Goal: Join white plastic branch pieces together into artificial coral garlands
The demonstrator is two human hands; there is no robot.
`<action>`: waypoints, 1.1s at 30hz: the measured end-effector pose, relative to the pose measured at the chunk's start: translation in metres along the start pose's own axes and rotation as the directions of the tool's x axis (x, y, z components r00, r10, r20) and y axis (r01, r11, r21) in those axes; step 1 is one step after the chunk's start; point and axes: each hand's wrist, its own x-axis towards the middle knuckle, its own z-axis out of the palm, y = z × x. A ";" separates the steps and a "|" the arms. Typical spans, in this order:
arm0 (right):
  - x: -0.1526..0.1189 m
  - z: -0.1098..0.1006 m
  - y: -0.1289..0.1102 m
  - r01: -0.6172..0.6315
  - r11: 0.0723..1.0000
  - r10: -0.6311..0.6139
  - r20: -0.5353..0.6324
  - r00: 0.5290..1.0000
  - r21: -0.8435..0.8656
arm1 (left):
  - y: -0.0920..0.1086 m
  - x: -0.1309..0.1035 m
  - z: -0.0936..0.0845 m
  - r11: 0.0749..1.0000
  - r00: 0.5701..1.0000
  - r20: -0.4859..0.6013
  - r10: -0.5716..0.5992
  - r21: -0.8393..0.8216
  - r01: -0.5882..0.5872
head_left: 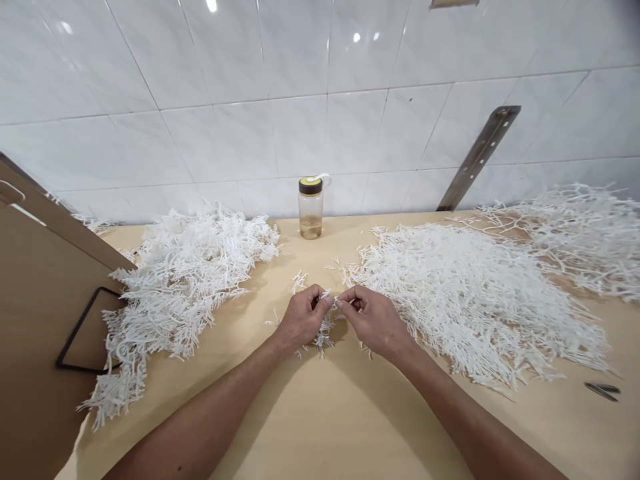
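Near the middle of the table, my left hand (305,313) pinches a small white branched strand piece (326,294) between thumb and forefinger. Close beside it, my right hand (373,317) is closed in a pinch at the same piece, its thumb and forefinger almost meeting the left fingertips. Under and between the hands lies a little cluster of white strand bits (324,339). A big heap of white branching strands (480,293) spreads to the right of my right hand. Another heap of curlier white strands (185,273) lies to the left.
A clear bottle (311,217) with a dark and yellow-green lid stands at the back by the tiled wall. Small dark snips (603,391) lie at the right. A cardboard box (45,320) borders the left side. A perforated metal bar (477,160) leans at the back right.
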 end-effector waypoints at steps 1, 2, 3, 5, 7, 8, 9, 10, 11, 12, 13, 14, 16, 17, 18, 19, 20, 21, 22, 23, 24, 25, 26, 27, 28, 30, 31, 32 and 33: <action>-0.001 0.001 0.000 0.026 1.000 -0.026 -0.011 1.000 -0.018 | -0.001 0.001 0.000 1.000 1.000 -0.006 0.001 0.006 -0.001; -0.001 0.003 0.000 0.051 0.998 -0.052 -0.019 0.998 -0.037 | -0.001 0.001 0.000 1.000 1.000 -0.013 0.000 0.012 0.000; -0.001 0.005 0.001 0.068 0.996 -0.069 -0.022 0.997 -0.052 | -0.001 0.001 0.000 1.000 1.000 -0.019 -0.001 0.016 0.001; -0.001 0.008 0.003 0.044 0.998 -0.044 0.010 0.999 -0.034 | -0.001 0.002 0.001 1.000 1.000 -0.024 -0.004 0.013 0.004; -0.001 0.009 0.005 -0.054 0.996 0.048 0.091 0.995 0.066 | 0.000 0.001 0.001 1.000 1.000 -0.017 -0.011 0.000 0.011; -0.001 0.008 0.005 -0.112 0.986 0.094 0.139 0.986 0.127 | 0.001 0.000 0.001 1.000 1.000 -0.014 -0.015 -0.008 0.015; -0.001 0.007 0.006 -0.158 0.970 0.124 0.183 0.975 0.183 | 0.002 0.000 0.001 1.000 1.000 -0.013 -0.016 -0.014 0.016; 0.000 0.006 0.007 -0.183 0.958 0.136 0.211 0.968 0.223 | 0.003 -0.001 0.001 1.000 1.000 -0.015 -0.014 -0.015 0.014; 0.000 0.005 0.007 -0.189 0.951 0.135 0.221 0.966 0.244 | 0.003 -0.001 0.001 1.000 1.000 -0.018 -0.010 -0.012 0.010; 0.001 0.004 0.008 -0.184 0.952 0.130 0.221 0.967 0.246 | 0.004 -0.002 0.001 1.000 1.000 -0.021 -0.005 -0.003 0.005; 0.001 0.003 0.008 -0.176 0.955 0.126 0.211 0.969 0.237 | 0.004 -0.002 0.001 1.000 1.000 -0.025 0.001 0.009 -0.001; 0.001 0.002 0.007 -0.169 0.961 0.126 0.196 0.972 0.221 | 0.005 -0.003 0.001 1.000 1.000 -0.030 0.008 0.026 -0.007; 0.001 0.001 0.005 -0.158 0.971 0.131 0.156 0.979 0.178 | 0.005 -0.004 0.001 0.998 0.999 -0.041 0.021 0.064 -0.019; 0.001 0.001 0.005 -0.153 0.976 0.132 0.137 0.982 0.158 | 0.005 -0.004 0.002 0.996 0.998 -0.047 0.030 0.086 -0.026; 0.000 0.001 0.004 -0.147 0.979 0.130 0.120 0.984 0.141 | 0.004 -0.004 0.002 0.993 0.998 -0.052 0.041 0.109 -0.035; 0.000 0.002 0.003 -0.140 0.982 0.126 0.108 0.986 0.127 | 0.003 -0.004 0.003 0.990 0.997 -0.057 0.053 0.132 -0.045; 0.000 0.003 0.004 -0.134 0.984 0.123 0.099 0.987 0.118 | 0.002 -0.004 0.004 0.986 0.996 -0.061 0.066 0.155 -0.055; 0.000 0.003 0.005 -0.132 0.984 0.122 0.094 0.988 0.115 | 0.000 -0.004 0.005 0.982 0.995 -0.064 0.080 0.177 -0.067; 0.000 0.004 0.006 -0.136 0.983 0.124 0.096 0.988 0.123 | -0.001 -0.004 0.006 0.977 0.993 -0.064 0.094 0.197 -0.080; 0.000 0.005 0.008 -0.143 0.980 0.128 0.107 0.986 0.140 | -0.003 -0.004 0.006 0.973 0.992 -0.064 0.106 0.215 -0.090; 0.001 0.006 0.011 -0.153 0.974 0.133 0.126 0.983 0.167 | -0.004 -0.004 0.006 0.969 0.991 -0.065 0.116 0.228 -0.098; 0.001 0.007 0.014 -0.166 0.966 0.138 0.150 0.979 0.199 | -0.004 -0.004 0.006 0.967 0.991 -0.064 0.121 0.235 -0.103; 0.002 0.008 0.016 -0.177 0.957 0.138 0.176 0.975 0.229 | -0.005 -0.004 0.006 0.966 0.991 -0.060 0.121 0.235 -0.104; 0.003 0.008 0.019 -0.183 0.949 0.134 0.195 0.972 0.255 | -0.004 -0.004 0.006 0.968 0.991 -0.055 0.119 0.231 -0.103; 0.004 0.009 0.020 -0.182 0.945 0.127 0.204 0.971 0.273 | -0.004 -0.004 0.006 0.970 0.992 -0.050 0.113 0.222 -0.100; 0.005 0.010 0.021 -0.165 0.943 0.109 0.197 0.974 0.291 | -0.002 -0.004 0.005 0.976 0.994 -0.040 0.100 0.199 -0.090; 0.005 0.009 0.020 -0.155 0.943 0.102 0.187 0.977 0.294 | -0.001 -0.004 0.005 0.979 0.995 -0.037 0.091 0.189 -0.082; 0.005 0.009 0.018 -0.150 0.943 0.099 0.179 0.979 0.297 | 0.000 -0.004 0.004 0.981 0.996 -0.037 0.081 0.180 -0.073; 0.005 0.009 0.017 -0.152 0.943 0.102 0.175 0.979 0.297 | 0.000 -0.004 0.004 0.983 0.997 -0.038 0.074 0.173 -0.066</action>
